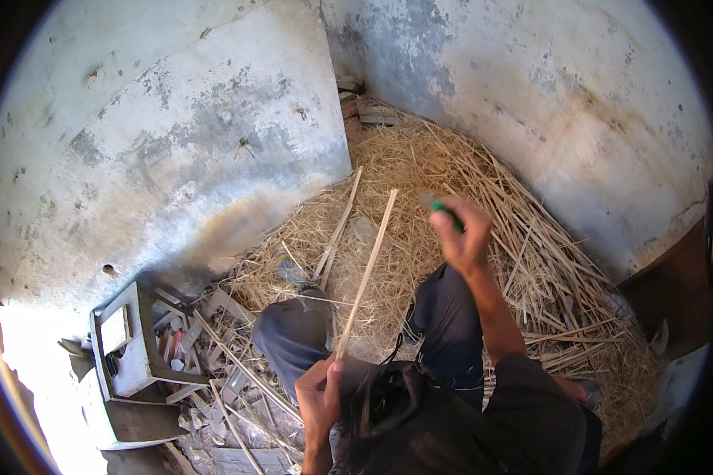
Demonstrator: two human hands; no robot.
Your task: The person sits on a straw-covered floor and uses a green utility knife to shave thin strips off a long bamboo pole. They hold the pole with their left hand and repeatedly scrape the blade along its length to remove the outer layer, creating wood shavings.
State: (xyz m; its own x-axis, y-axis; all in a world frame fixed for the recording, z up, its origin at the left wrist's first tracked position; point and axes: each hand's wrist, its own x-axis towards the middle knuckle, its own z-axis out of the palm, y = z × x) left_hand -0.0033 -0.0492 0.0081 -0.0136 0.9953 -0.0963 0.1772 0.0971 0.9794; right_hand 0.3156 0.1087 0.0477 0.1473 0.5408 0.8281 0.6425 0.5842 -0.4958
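Holds a stick (370, 265) by its near end, clamped in the left hand (318, 392), with the far end out ahead. Grips a green tool (450, 215) in the right hand (467, 236), right of the stick's far end. Has straw (408, 150) ahead of both hands.

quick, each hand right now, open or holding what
Left hand: closed, holding a pale strip.
Right hand: closed, holding a green-handled tool; its tip is blurred.

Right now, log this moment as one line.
left hand: grips pale strip near lower end | right hand: holds green tool, apart from strip | beyond: shavings pile
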